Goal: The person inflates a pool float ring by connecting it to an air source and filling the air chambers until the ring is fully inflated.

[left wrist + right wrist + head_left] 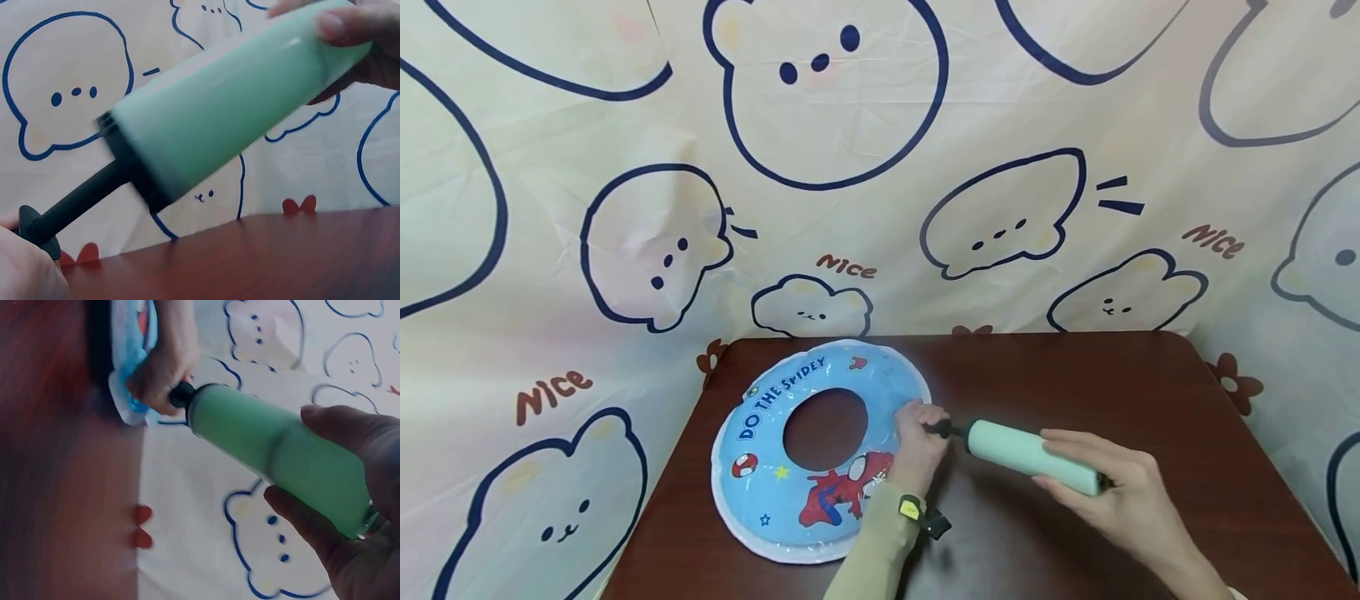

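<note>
A light-blue inflatable swim ring (752, 517) with a white edge and a red-and-blue figure lies on the table, looking filled out. At its right side my left hand (921, 442) holds the black narrow end (81, 203) of a mint-green hand pump (1011, 446); the ring's valve is hidden behind the fingers. My right hand (1120, 487) grips the pump's far end, thumb on one side and fingers on the other, as the right wrist view shows. The pump is held tilted above the table, between both hands. A black rod with a flange shows at my left hand.
The dark brown tabletop (1075, 375) reaches back to a pale cloth backdrop (880, 225) printed with blue-outlined bears. A black strap with a yellow-green tag (912, 507) is around my left wrist.
</note>
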`<state>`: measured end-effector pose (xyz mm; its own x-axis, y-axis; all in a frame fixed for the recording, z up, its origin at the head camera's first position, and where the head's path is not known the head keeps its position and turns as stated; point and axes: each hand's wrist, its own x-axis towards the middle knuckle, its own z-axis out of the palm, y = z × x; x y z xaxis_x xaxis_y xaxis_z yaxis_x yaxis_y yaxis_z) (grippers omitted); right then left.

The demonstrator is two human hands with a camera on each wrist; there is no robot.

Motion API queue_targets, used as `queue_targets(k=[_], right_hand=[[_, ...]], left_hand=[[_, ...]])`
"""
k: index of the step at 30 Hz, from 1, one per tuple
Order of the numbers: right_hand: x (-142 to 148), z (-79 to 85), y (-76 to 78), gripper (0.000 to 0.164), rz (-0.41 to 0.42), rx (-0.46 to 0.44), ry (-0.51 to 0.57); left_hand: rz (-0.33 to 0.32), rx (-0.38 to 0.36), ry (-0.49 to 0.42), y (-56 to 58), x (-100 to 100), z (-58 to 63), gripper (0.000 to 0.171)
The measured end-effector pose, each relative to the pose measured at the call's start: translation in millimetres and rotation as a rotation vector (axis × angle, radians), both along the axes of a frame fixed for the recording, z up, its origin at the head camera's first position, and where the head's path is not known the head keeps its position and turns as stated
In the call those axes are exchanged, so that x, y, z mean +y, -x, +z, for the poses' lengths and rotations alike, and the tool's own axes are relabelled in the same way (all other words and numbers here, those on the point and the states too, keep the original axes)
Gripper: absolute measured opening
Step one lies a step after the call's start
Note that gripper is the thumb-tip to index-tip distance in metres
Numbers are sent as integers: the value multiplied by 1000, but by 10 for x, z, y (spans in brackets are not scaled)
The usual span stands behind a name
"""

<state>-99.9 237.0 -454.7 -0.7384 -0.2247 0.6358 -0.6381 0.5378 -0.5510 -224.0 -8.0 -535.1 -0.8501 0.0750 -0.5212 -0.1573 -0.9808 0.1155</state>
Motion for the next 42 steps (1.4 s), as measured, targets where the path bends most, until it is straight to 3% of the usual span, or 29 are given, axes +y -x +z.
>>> queue_targets(k=[7, 15, 18, 23, 30, 42], right_hand=[[-146, -135, 262, 56, 41, 94, 34], [-186, -165, 435, 48, 37, 16, 34], [-185, -163, 455, 48, 30, -24, 63], [-163, -159, 354, 50, 57, -2, 98], [-90, -121, 189, 62, 82, 114, 85], [66, -21, -145, 64, 57, 56, 58]], left_hand=[[56, 16, -52, -2, 26, 13, 55], [62, 33, -89, 27, 73, 157, 55], [51, 42, -58, 47, 41, 212, 55], [13, 52, 24, 79, -87, 202, 55], [-32, 81, 25, 106, -186, 109, 57], [-50, 53, 50, 1, -241, 16, 56]])
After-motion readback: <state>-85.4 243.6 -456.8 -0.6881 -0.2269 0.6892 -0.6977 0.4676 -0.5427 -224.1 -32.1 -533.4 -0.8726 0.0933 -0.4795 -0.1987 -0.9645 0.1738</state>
